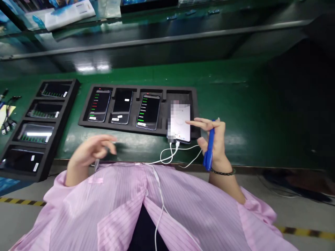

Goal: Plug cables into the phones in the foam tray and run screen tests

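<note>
A black foam tray (pixel 123 129) holds several smartphones in its slots. In its rightmost slot lies a phone with a bright white screen (pixel 183 120), white cables (pixel 167 159) plugged into its near end. My right hand (pixel 216 136) holds a blue pen (pixel 209 150), while its extended fingers reach to the right side of that lit screen. Whether the fingertip touches the glass I cannot tell. My left hand (pixel 92 150) hovers at the bench's front edge, fingers loosely bent and apart, nothing in it. Nearest to it are a phone with coloured text lines (pixel 99 104) and a dark-screened phone (pixel 121 108).
A second black foam tray (pixel 56 139) with several phones stands at the left. Cable plugs (pixel 7 125) lie beyond it on the green bench (pixel 235 90). A raised shelf (pixel 157 40) runs along the back. One white cable (pixel 159 195) hangs down over the pink garment.
</note>
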